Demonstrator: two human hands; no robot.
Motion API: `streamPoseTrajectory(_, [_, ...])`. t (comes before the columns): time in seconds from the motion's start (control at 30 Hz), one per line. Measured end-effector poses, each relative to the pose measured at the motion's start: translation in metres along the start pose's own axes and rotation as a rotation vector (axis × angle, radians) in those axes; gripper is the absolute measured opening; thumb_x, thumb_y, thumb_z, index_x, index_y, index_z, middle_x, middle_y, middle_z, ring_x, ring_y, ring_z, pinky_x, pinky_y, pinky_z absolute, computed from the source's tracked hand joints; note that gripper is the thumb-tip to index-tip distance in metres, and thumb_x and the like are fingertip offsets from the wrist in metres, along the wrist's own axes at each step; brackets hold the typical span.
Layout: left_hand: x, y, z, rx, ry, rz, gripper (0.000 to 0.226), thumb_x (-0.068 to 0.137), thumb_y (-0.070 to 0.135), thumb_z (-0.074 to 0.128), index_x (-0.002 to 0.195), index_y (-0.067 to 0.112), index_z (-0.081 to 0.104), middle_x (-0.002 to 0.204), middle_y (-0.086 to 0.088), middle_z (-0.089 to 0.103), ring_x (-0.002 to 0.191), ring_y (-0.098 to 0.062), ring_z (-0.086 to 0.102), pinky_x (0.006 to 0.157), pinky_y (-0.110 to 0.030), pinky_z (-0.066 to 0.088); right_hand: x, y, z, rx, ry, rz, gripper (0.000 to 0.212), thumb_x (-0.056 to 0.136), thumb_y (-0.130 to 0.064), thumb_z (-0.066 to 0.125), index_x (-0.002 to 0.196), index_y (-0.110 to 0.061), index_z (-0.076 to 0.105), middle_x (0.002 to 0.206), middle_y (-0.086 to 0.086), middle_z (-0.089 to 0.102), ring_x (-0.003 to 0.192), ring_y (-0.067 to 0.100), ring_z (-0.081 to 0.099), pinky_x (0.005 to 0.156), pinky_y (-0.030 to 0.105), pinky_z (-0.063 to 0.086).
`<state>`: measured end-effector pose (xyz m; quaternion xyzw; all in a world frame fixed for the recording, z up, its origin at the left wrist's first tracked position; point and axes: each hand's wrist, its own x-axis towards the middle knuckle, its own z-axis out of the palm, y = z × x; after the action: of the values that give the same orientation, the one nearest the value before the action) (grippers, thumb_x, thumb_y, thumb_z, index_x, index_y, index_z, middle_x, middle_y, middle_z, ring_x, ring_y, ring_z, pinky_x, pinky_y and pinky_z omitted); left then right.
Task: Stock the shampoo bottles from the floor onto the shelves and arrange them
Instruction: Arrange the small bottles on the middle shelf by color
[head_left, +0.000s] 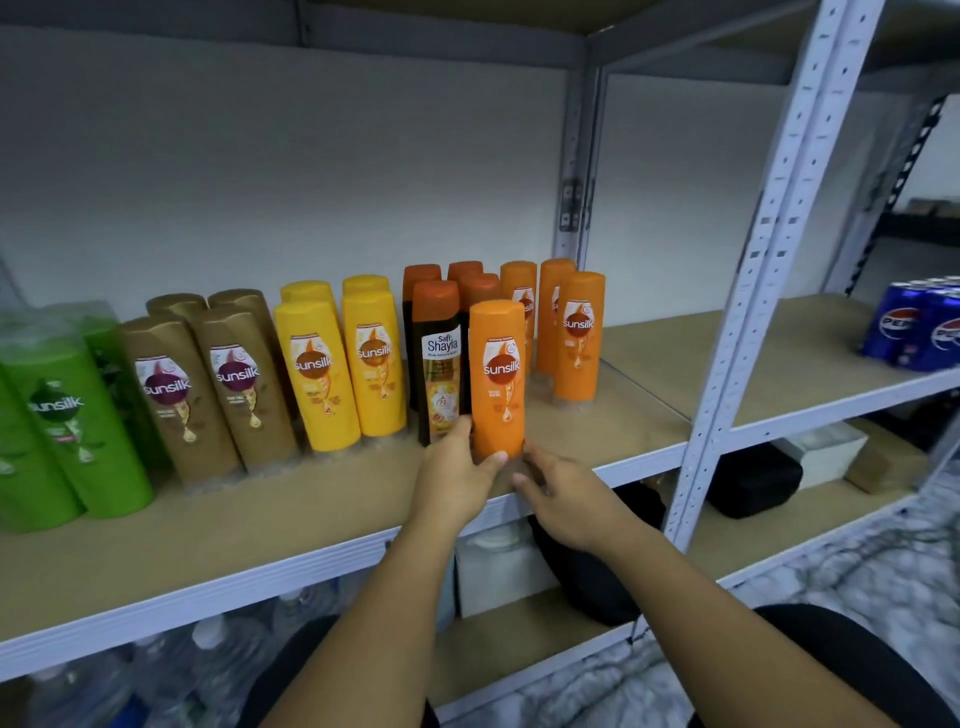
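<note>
Left hand (457, 467): forearm reaching up from below, fingers and thumb closed round the lower left side of the orange plastic Sunsilk bottle (497, 379); right hand (563, 499): forearm angled in from the lower right, fingers loosely curled, tips touching the bottle's lower right edge; whether they grip or only steady it cannot be told. Bottle: upright, cap downward, at the front of the tan board shelf (311, 525), just right of the dark brown Safi Shayla bottle (439, 364); its base hidden by the hands. Behind it: brown-capped dark bottles (470, 283) and further orange Sunsilk bottles (579, 335), partly hidden. Leftward along the shelf: yellow Sunsilk bottles (343, 364); gold-brown Sunsilk bottles (208, 389); green Sunsilk bottles (67, 421), cut off at the frame edge. White perforated metal upright (748, 291) to the right; beyond it blue Pepsi cans (919, 327), partly cut off. Lower shelf: black bag (753, 480) and white boxes (498, 566), blurred.
</note>
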<state>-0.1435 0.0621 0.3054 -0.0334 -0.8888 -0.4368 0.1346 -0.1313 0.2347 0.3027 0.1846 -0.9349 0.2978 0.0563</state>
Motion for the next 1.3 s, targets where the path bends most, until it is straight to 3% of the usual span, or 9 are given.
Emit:
streamPoseTrajectory(0.17, [-0.008,0.002,0.005,-0.009,0.010,-0.018,0.050,0.092,0.043,0.068,0.136,0.027,0.051,0.131,0.003,0.065,0.117,-0.020,0.063,0.097,-0.044,0.054,-0.001,0.006,-0.018,-0.124,-0.077,0.041,0.039,0.105,-0.044,0.036,0.133,-0.022,0.054,0.133,0.001,0.061,0.123,0.023,0.054,0.107,0.041,0.039])
streamPoseTrajectory(0.27, [-0.003,-0.002,0.008,0.008,0.011,-0.007,0.050,0.090,0.047,0.068,0.134,0.029,0.052,0.131,0.006,0.065,0.114,-0.018,0.063,0.096,-0.042,0.055,-0.001,0.031,-0.030,-0.294,-0.069,0.051,0.046,0.106,-0.044,0.032,0.146,-0.026,0.044,0.153,-0.007,0.042,0.142,0.015,0.032,0.116,0.035,0.020])
streamPoseTrajectory(0.4, [0.012,-0.005,0.009,0.046,-0.020,-0.004,0.045,0.089,0.050,0.070,0.126,0.029,0.056,0.124,0.008,0.067,0.106,-0.014,0.064,0.089,-0.035,0.055,0.013,0.050,-0.042,-0.303,-0.179,0.167,0.058,0.103,-0.055,0.032,0.155,-0.030,0.030,0.164,-0.009,0.021,0.153,0.016,0.010,0.121,0.046,0.004])
streamPoseTrajectory(0.5, [0.023,0.001,0.015,0.068,-0.017,-0.010,0.042,0.089,0.048,0.071,0.124,0.027,0.058,0.116,0.008,0.068,0.095,-0.010,0.063,0.080,-0.027,0.051,0.028,0.053,-0.046,-0.226,-0.152,0.211,0.049,0.104,-0.047,0.034,0.146,-0.026,0.046,0.157,-0.006,0.037,0.147,0.018,0.026,0.121,0.045,0.014])
streamPoseTrajectory(0.63, [0.033,0.010,0.032,0.062,-0.012,0.001,0.047,0.090,0.046,0.070,0.131,0.026,0.057,0.108,0.009,0.069,0.085,-0.004,0.060,0.074,-0.022,0.048,0.045,0.069,-0.046,-0.122,0.009,0.343,0.035,0.094,-0.047,0.050,0.111,-0.019,0.064,0.109,-0.001,0.068,0.110,0.027,0.060,0.097,0.039,0.048])
streamPoseTrajectory(0.77, [0.044,0.016,0.047,0.104,0.037,0.030,0.051,0.089,0.049,0.070,0.133,0.029,0.054,0.111,0.009,0.069,0.089,-0.007,0.063,0.079,-0.026,0.054,0.065,0.079,-0.052,0.078,0.199,0.388,0.059,0.094,-0.044,0.061,0.145,-0.021,0.043,0.129,0.005,0.064,0.117,0.026,0.060,0.086,0.031,0.045])
streamPoseTrajectory(0.87, [0.051,0.018,0.057,0.119,0.097,0.057,0.058,0.086,0.049,0.073,0.135,0.035,0.046,0.114,0.014,0.068,0.084,-0.005,0.064,0.078,-0.027,0.057,0.082,0.085,-0.053,0.307,0.307,0.383,0.078,0.090,-0.043,0.069,0.154,-0.021,0.030,0.142,0.001,0.056,0.128,0.023,0.054,0.098,0.037,0.046])
streamPoseTrajectory(1.03, [0.064,0.021,0.070,0.187,0.163,0.080,0.061,0.086,0.051,0.072,0.138,0.034,0.043,0.116,0.011,0.066,0.085,-0.007,0.064,0.077,-0.025,0.056,0.106,0.100,-0.046,0.495,0.304,0.296,0.075,0.085,-0.045,0.074,0.145,-0.033,0.032,0.140,-0.007,0.055,0.125,0.016,0.055,0.099,0.039,0.048])
streamPoseTrajectory(1.3, [0.085,0.024,0.083,0.209,0.199,0.062,0.052,0.088,0.049,0.071,0.130,0.032,0.046,0.116,0.010,0.066,0.084,-0.002,0.065,0.078,-0.024,0.056,0.132,0.119,-0.044,0.468,0.317,0.287,0.051,0.087,-0.043,0.073,0.126,-0.041,0.040,0.132,-0.007,0.055,0.123,0.017,0.054,0.100,0.045,0.050])
